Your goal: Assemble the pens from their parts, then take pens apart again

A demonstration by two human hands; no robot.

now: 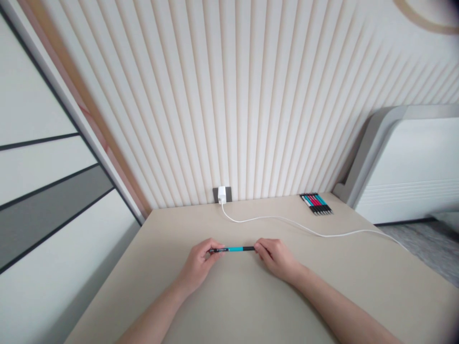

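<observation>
A pen (pixel 235 249) with a turquoise middle and black ends lies level between my two hands, over the middle of the table. The fingers of my left hand (pixel 198 262) pinch its left end, where small pale lettering shows on the black. At the other end, my right hand (pixel 278 258) grips the black tip part, which is hidden by the fingers. Farther back on the right, several similar pens (pixel 316 203) lie side by side in a row, in white, turquoise and red with black ends.
A white charger (pixel 222 194) sits in a dark wall socket (pixel 230 193) behind the beige table (pixel 215 306). Its white cable (pixel 272 218) runs across the table's back to the right edge. A bed headboard (pixel 412 162) stands at right, a white and grey cabinet (pixel 43 239) at left.
</observation>
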